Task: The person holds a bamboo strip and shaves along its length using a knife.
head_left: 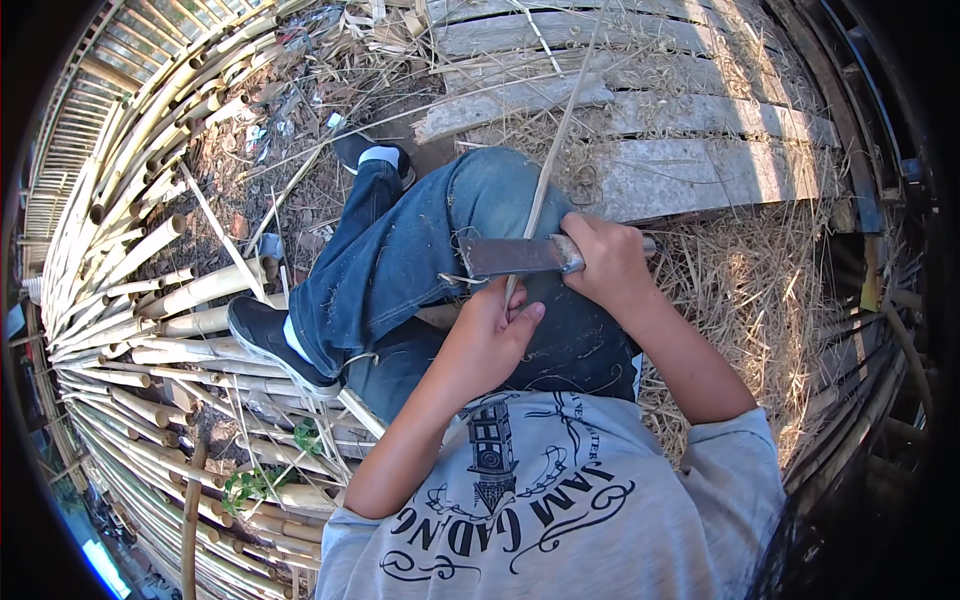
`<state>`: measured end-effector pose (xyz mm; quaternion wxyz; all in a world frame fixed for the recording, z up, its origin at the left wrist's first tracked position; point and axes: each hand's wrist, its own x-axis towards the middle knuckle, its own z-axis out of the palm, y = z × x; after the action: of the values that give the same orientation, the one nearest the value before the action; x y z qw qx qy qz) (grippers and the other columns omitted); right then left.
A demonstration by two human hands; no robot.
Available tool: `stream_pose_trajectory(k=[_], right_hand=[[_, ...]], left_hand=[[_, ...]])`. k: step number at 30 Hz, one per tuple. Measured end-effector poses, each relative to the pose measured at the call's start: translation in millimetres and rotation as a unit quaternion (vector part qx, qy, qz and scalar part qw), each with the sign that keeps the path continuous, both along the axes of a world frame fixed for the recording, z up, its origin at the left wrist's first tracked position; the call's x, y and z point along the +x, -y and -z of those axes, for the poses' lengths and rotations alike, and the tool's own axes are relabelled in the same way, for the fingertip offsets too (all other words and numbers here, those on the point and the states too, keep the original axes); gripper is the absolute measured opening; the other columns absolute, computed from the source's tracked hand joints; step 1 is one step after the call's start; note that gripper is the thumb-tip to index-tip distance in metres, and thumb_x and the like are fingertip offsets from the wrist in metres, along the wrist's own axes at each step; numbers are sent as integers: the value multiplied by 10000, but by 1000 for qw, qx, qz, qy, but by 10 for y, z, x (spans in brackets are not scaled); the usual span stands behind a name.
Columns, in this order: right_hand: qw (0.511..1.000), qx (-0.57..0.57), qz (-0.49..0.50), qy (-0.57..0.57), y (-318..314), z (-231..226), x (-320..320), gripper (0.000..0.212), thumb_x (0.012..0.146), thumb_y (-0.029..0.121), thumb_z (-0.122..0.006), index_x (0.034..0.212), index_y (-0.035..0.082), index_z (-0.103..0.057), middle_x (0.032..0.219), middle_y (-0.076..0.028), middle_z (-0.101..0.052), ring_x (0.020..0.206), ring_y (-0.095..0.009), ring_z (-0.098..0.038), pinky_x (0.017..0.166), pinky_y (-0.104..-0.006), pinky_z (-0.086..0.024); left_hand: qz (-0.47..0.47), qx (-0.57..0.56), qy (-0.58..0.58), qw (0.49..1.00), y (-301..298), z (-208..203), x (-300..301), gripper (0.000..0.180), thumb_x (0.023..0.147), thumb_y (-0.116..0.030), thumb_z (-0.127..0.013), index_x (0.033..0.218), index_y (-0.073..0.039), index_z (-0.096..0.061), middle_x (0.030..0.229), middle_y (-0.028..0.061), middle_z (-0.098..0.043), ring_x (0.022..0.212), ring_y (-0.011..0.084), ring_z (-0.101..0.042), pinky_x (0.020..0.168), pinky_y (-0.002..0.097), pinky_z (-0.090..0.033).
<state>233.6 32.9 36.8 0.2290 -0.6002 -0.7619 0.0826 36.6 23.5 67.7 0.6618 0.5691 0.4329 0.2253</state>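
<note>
A broad-bladed machete [514, 257] lies crosswise over my lap, its blade toward the left. My right hand [607, 257] is closed round its handle, whose end shows past my fist. Under the blade runs a long thin bamboo strip [549, 178], reaching up and away past my raised knee. My left hand [494, 331] pinches the near end of that strip between thumb and fingers, just below the blade. The blade crosses the strip and seems to touch it; its cutting edge cannot be made out.
Cut bamboo poles [170, 290] are piled along the left. Weathered planks [690, 180] lie at the far right, strewn with shavings. Straw-like bamboo shavings [735, 300] cover the ground at my right. My legs in blue jeans [400, 250] are bent in front of me.
</note>
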Motion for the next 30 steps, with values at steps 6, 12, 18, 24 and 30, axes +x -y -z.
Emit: stream_pose_trajectory(k=[6, 12, 18, 24, 30], right_hand=[[999, 24, 35, -4, 71, 52, -103, 226, 646, 90, -675, 813, 68, -523, 661, -131, -585, 618, -335, -619, 539, -430, -475], [968, -59, 240, -43, -115, 170, 11, 251, 739, 136, -612, 974, 47, -607, 736, -228, -643, 735, -421, -638, 643, -501, -504], [977, -21, 206, -57, -12, 108, -70, 263, 756, 129, -606, 1008, 51, -614, 717, -237, -635, 725, -434, -631, 664, -509, -498], [993, 71, 67, -73, 187, 49, -85, 247, 674, 89, -658, 909, 79, -580, 710, -153, -633, 656, -357, -632, 583, -451, -495], [999, 15, -39, 6, 67, -98, -6, 233, 644, 105, -662, 851, 86, -557, 670, -143, -625, 641, -346, -635, 565, -457, -492]], left_hand=[[-10, -16, -34, 999, 159, -101, -139, 152, 905, -67, -574, 859, -48, -431, 699, -61, -368, 604, 22, -333, 493, 220, -287], [-3, -78, -29, 997, 607, -468, -527, 247, 922, -68, -575, 803, -107, -362, 634, -96, -348, 536, -13, -302, 440, 198, -237], [-25, -116, 37, 992, 772, -400, -665, 338, 911, -93, -625, 793, -144, -312, 583, -100, -346, 465, -25, -284, 399, 191, -203], [-10, -314, 201, 928, 434, -180, -353, 361, 903, -120, -647, 810, -168, -302, 565, -82, -334, 386, 5, -259, 349, 208, -175], [15, -322, 194, 926, 111, -192, -105, 298, 886, -126, -666, 827, -120, -373, 599, -71, -371, 439, 14, -323, 369, 216, -239]])
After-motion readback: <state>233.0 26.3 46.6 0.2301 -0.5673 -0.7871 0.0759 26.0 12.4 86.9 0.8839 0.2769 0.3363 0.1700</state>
